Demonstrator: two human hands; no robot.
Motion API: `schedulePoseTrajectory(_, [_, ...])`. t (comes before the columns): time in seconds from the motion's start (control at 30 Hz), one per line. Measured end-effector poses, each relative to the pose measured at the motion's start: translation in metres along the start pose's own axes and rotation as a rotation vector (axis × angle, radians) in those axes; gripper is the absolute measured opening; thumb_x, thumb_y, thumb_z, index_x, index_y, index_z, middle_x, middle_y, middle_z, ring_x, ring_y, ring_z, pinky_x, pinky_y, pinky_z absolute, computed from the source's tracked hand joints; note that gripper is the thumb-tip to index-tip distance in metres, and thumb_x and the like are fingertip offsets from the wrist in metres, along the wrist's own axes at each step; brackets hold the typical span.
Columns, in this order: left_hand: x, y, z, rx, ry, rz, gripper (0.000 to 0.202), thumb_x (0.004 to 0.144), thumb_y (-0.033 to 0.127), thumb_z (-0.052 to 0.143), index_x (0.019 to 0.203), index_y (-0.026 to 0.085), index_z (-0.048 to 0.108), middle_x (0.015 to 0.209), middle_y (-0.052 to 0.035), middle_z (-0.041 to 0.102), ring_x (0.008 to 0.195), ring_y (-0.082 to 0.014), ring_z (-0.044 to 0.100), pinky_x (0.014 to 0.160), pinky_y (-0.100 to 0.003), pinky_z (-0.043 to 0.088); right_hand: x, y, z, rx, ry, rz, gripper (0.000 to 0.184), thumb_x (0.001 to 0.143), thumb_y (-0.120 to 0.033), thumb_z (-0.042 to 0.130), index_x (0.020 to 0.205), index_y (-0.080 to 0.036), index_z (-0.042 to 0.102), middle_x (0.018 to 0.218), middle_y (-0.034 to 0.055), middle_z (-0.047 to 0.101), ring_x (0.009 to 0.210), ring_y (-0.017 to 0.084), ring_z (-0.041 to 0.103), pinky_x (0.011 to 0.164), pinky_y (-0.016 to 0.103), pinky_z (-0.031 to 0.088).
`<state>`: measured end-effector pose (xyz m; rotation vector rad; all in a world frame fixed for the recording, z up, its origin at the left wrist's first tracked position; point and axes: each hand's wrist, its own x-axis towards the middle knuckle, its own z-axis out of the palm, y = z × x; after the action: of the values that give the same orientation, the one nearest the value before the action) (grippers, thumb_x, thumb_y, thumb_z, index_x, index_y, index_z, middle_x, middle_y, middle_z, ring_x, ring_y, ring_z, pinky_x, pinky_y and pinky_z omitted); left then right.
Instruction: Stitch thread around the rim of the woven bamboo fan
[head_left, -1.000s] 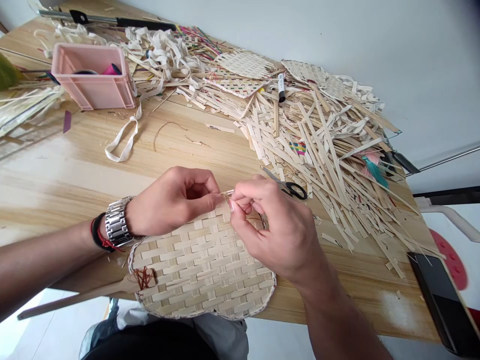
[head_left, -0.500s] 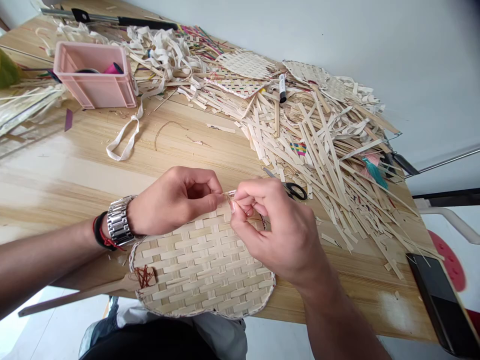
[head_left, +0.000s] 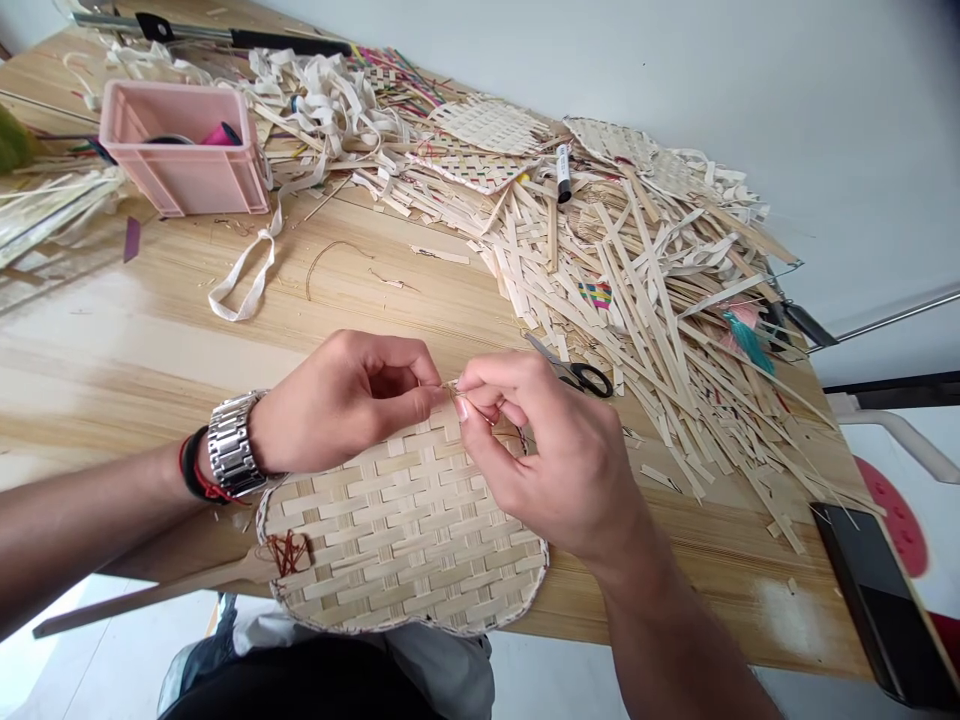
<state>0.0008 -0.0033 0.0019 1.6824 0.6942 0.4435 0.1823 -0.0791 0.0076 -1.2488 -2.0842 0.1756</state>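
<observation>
And there they are, the left hand [head_left: 345, 405] and the right hand [head_left: 547, 450] working right together, fingertips meeting at the top rim of a woven bamboo fan [head_left: 405, 530] and pinching a thin strand [head_left: 453, 390] between them! The fan lies at the near edge of the counter [head_left: 180, 330], its wooden handle [head_left: 150, 597] running off to the left, with reddish-brown thread [head_left: 289, 553] binding the handle to the weave. A steel wristwatch [head_left: 236, 445] flashes on the left wrist. Just past the right hand, a pair of black-handled scissors [head_left: 577, 378] sits against a huge heap of bamboo strips [head_left: 637, 300]. Further back, there's a pink plastic crate [head_left: 184, 150], a tangle of white strips [head_left: 315, 110], and a black marker [head_left: 563, 172] up on the pile!
</observation>
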Motion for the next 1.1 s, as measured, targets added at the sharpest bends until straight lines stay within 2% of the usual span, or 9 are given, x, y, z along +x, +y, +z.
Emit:
schedulePoseTrajectory(0.23, [-0.002,0.001,0.0,0.035,-0.006,0.018,0.017,0.089,0.019,0.058,0.074,0.012,0.063,0.056,0.0033,0.05,0.049,-0.0068,0.037,0.044,-0.019,0.03,-0.001,0.0,0.002,0.034,-0.025,0.024,0.024,0.086,0.0,0.053,0.103,-0.016,0.053,0.083,-0.0012,0.059,0.074,0.008,0.058,0.07,0.02,0.05])
schedulePoseTrajectory(0.4, [-0.002,0.002,0.0,0.025,0.0,0.004,0.016,0.09,0.019,0.058,0.077,0.011,0.064,0.058,0.0024,0.053,0.05,-0.0066,0.038,0.044,-0.019,0.03,0.0,-0.001,-0.005,0.072,-0.067,0.02,0.017,0.088,-0.008,0.057,0.104,-0.014,0.055,0.089,0.0016,0.062,0.078,0.01,0.059,0.072,0.022,0.05])
schedulePoseTrajectory(0.6, [-0.001,0.004,0.0,0.01,0.011,-0.007,0.017,0.09,0.02,0.058,0.078,0.011,0.064,0.057,0.0034,0.052,0.049,-0.0057,0.037,0.043,-0.018,0.029,0.002,0.001,-0.015,0.13,-0.104,0.006,0.008,0.09,-0.007,0.056,0.095,-0.013,0.06,0.083,0.0023,0.063,0.074,0.009,0.057,0.068,0.024,0.046])
schedulePoseTrajectory(0.73, [-0.001,0.005,0.0,0.002,0.004,0.001,0.018,0.091,0.021,0.058,0.078,0.011,0.064,0.059,0.0026,0.054,0.049,-0.0058,0.039,0.043,-0.017,0.03,0.002,0.003,-0.019,0.191,-0.124,0.043,0.01,0.09,-0.007,0.057,0.095,-0.013,0.064,0.082,0.0027,0.064,0.073,0.01,0.057,0.067,0.025,0.046])
schedulePoseTrajectory(0.93, [-0.002,0.004,0.0,-0.005,-0.009,0.006,0.018,0.091,0.023,0.057,0.079,0.012,0.064,0.059,0.0024,0.054,0.049,-0.0061,0.039,0.044,-0.018,0.031,0.001,0.004,-0.022,0.272,-0.106,0.078,0.012,0.09,-0.01,0.06,0.097,-0.018,0.065,0.08,-0.0004,0.067,0.071,0.01,0.062,0.068,0.026,0.049])
schedulePoseTrajectory(1.1, [-0.003,0.006,0.0,0.005,-0.01,0.017,0.017,0.091,0.021,0.057,0.08,0.012,0.065,0.055,0.0037,0.049,0.049,-0.0064,0.036,0.044,-0.018,0.03,0.001,0.006,-0.022,0.215,-0.075,0.122,0.016,0.088,-0.017,0.068,0.102,-0.024,0.065,0.081,-0.0042,0.069,0.067,0.01,0.063,0.072,0.028,0.051])
